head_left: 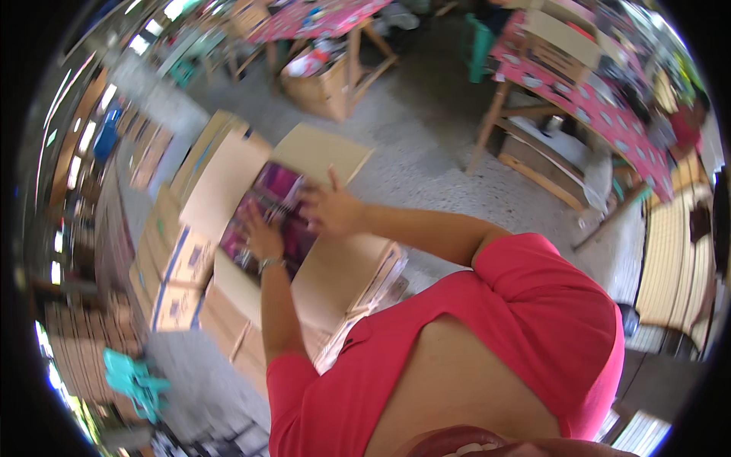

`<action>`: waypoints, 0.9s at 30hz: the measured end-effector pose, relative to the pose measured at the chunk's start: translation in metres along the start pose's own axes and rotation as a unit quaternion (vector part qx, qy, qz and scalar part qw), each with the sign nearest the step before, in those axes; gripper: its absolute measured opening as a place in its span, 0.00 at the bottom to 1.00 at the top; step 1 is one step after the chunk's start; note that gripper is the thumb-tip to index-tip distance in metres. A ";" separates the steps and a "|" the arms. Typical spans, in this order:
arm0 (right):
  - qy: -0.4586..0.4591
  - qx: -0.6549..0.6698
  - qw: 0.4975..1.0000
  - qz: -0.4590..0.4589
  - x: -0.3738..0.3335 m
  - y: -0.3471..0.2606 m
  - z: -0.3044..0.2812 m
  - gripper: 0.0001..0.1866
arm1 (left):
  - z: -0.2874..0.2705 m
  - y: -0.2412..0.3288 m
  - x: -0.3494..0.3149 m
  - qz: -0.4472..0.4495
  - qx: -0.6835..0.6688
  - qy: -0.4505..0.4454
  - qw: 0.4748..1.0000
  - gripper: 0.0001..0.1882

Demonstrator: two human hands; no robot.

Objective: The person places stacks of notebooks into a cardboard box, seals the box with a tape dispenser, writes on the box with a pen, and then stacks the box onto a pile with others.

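Observation:
An open cardboard carton [324, 286] stands in front of me with its flaps folded out. Glossy purple packages [299, 238] fill it up to near the rim; what exactly they are I cannot make out. On the left part of these packages rests my left hand [263, 234], fingers spread, a band round its wrist. My right hand [335, 207] lies over their right side with its fingers apart and thumb raised. Both hands appear to press flat on the packages, and neither grips anything. Some blur softens the fingertips.
Closed cartons [188, 257] are stacked left of the open one. Ahead stands a table with a pink patterned cover [324, 17], a filled box [316, 84] beside it. Another pink-covered table [586, 103] is at right. A turquoise plastic stool [135, 381] sits at lower left.

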State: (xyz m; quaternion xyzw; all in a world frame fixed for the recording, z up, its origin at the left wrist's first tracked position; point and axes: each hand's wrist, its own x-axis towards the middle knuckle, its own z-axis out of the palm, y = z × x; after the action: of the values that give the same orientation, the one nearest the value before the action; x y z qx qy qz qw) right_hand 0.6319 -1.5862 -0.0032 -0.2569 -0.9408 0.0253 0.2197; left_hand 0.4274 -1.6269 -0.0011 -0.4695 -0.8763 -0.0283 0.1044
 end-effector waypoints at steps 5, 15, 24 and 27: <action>-0.042 0.030 0.997 0.051 -0.160 0.038 -0.094 0.18 | 0.034 -0.022 0.013 0.310 0.093 -0.022 0.946 0.25; 0.079 0.051 0.765 0.637 -0.675 0.051 -0.223 0.16 | -0.036 0.227 -0.072 0.224 -0.356 0.019 0.907 0.26; 0.300 0.171 0.628 0.697 -0.801 0.087 -0.300 0.17 | -0.022 0.602 -0.388 0.514 -0.300 -0.604 0.530 0.31; 0.282 0.194 0.626 0.701 -0.830 0.122 -0.329 0.17 | -0.034 0.680 -0.463 0.560 -0.220 -0.645 0.471 0.30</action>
State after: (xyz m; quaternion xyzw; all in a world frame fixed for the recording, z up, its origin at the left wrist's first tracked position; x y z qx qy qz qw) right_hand 1.4702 -1.9119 -0.0580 -0.7847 -0.3420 0.2802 0.4345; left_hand 1.2454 -1.6314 -0.0976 -0.7529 -0.2109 0.1549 -0.6038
